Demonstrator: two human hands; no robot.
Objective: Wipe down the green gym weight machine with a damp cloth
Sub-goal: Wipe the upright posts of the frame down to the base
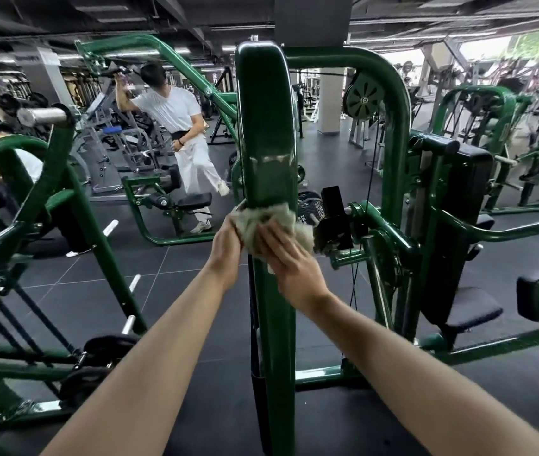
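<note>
A tall green upright post (266,126) of the green weight machine stands straight in front of me, glossy with light streaks. A crumpled grey-green cloth (273,222) is wrapped round the post at mid height. My left hand (227,245) grips the cloth's left side, fingers curled into it. My right hand (289,258) lies flat over the cloth, fingers spread, pressing it against the front of the post. The far side of the cloth is hidden behind the post.
The machine's black seat and pads (468,311) and pulley wheel (363,100) stand to the right. Another green plate-loaded frame (74,199) is close on the left. A person in white (182,126) exercises behind; another bends at far left (8,159). Dark rubber floor (169,264).
</note>
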